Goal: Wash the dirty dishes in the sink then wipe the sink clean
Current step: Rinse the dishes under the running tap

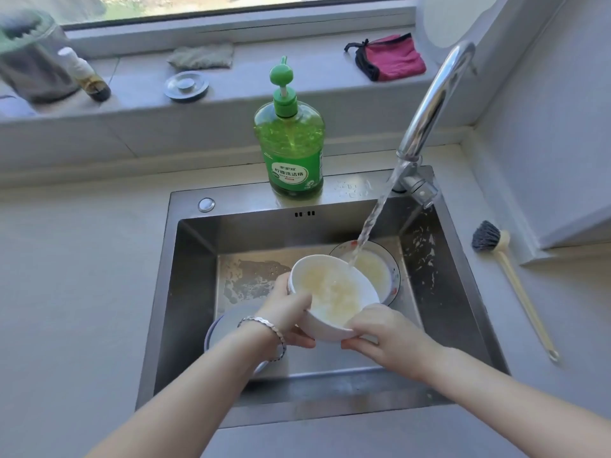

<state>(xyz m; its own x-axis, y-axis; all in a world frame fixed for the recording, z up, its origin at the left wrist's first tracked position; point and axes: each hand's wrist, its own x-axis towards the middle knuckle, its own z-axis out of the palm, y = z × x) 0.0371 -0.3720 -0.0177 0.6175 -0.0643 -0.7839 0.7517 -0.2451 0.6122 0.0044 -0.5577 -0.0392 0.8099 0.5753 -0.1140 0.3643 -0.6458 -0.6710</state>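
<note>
A: White ceramic, one bowl [332,294], held over the sink [463,292] between both hands. The left hand [289,312] is closed on the near-left rim, thumb on top, fingers curled under. The right hand [383,332] is wrapped on the near-right wall, fingers beneath the base.

B: Tilt and direction noted?

A: Bowl is tipped, mouth turned up and away from the hands toward the tap. The water stream [370,226] is falling from the faucet [429,110] at upper right and landing at the far rim, running onto what lies behind. A round bowl, so no long axis is given. The right hand is judged nearer the stream; the bowl would have to be shifted right and back for a full rinse.

B: Contents?

A: Yellowish watery residue is seen inside the bowl. Behind it, touching or just beside it (cannot be told), a patterned plate [386,272] with the same yellow liquid is lying on the sink floor. A blue-rimmed dish [224,325] is partly hidden under the left wrist. Dried splatter is marked on the sink floor and right wall.

B: Outward?

A: Green detergent bottle [291,143] stands on the sink's back ledge, a brush [509,279] lies on the bench to the right, and cloths are on the sill.
</note>
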